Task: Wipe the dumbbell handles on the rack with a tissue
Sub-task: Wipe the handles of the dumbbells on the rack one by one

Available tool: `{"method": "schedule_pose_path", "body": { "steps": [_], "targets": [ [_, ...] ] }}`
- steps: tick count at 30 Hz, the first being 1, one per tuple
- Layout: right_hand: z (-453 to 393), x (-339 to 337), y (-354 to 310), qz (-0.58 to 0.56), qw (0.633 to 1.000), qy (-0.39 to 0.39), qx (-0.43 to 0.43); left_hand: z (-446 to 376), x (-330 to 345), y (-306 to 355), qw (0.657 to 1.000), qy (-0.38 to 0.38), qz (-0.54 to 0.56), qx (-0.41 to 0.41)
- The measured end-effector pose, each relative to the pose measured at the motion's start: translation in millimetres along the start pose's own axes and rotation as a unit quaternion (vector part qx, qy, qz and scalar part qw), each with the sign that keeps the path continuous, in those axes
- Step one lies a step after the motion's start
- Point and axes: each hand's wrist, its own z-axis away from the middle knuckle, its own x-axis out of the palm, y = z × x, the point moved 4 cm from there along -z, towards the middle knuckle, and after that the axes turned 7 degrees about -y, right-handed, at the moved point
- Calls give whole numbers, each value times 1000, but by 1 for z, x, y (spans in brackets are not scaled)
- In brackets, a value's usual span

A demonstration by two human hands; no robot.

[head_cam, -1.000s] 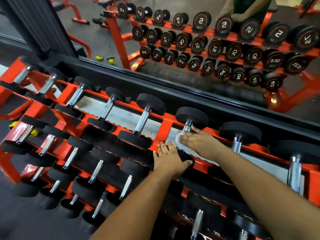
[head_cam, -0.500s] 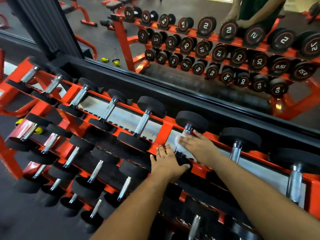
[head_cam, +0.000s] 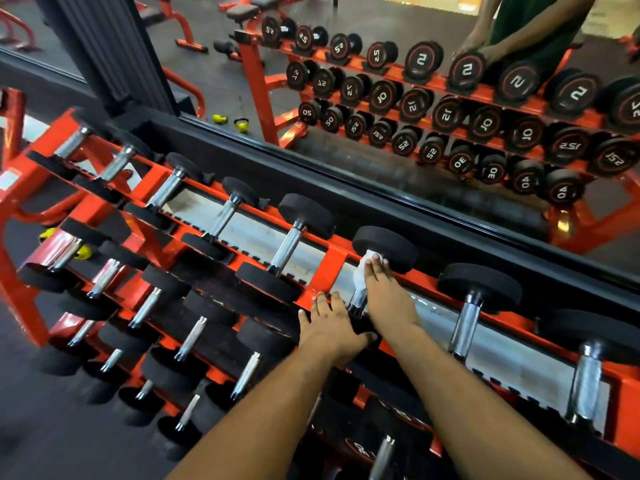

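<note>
While the left hand (head_cam: 334,327) rests flat on the near head of the dumbbell (head_cam: 377,271) on the top tier of the rack (head_cam: 332,268), steadying it as before, the right hand (head_cam: 388,299) has slid the tissue (head_cam: 363,271) up the handle (head_cam: 358,301) to its far end, against the far head. Its grip is pressed over the tissue, fingers laid along the handle rather than spread. Bare metal now shows just below the tissue, so this handle looks nearly done; the handles to its right appear still unwiped.
</note>
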Motion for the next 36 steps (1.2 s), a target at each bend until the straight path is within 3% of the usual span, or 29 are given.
{"method": "schedule_pose_path", "body": {
  "steps": [2,5,9,12,17,21,23,27,29,34,36],
  "targets": [
    [11,6,2,-140,988,-11,67,0,-1,0,1000,-1,-3,1],
    [17,22,7,-292,951,25,96,0,-1,1,1000,-4,-8,2],
    [-4,21,12,-489,860,45,140,-3,3,0,1000,9,-6,0],
    [-7,19,13,-516,835,47,185,-3,3,0,1000,8,-3,-1],
    [33,33,1,-531,830,-41,165,-4,3,-1,1000,4,-4,3],
    [-5,16,9,-644,731,47,219,-2,2,0,1000,0,-8,-1],
    [-21,21,10,-679,694,39,237,-2,2,0,1000,2,-10,-3],
    [-1,42,10,-625,741,-61,240,-4,2,-1,1000,0,-9,-2],
    [8,40,6,-630,737,-77,232,-4,2,-1,1000,-1,-9,-1],
    [-26,27,5,-728,622,23,287,-1,2,0,1000,9,-6,0],
    [-24,23,-1,-743,605,19,284,-3,2,-1,1000,5,-4,0]
  ]
}}
